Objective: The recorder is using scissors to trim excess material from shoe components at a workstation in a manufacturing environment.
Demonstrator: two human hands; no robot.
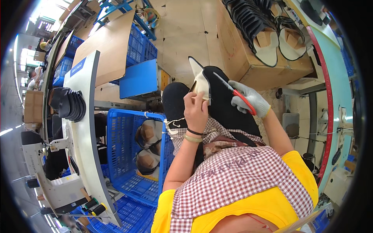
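Observation:
My bare left hand (196, 112) pinches a shoe upper (200, 82) with a cream lining and a black edge, holding it over my knees. Its pointed end sticks up and away from me. In my gloved right hand (256, 99) is a pair of scissors (244, 101) with red handles, my fingers around the handles. The blades point up and to the left, apart from the upper. Whether the blades are parted is hard to make out.
A blue crate (116, 113) at my left holds several shoe uppers (147, 132). Left of it, a white worktable (83, 143) carries stacked black pieces (68, 104) beside a sewing machine (46, 174). Rows of uppers (266, 48) lie on a carton (237, 58) at far right.

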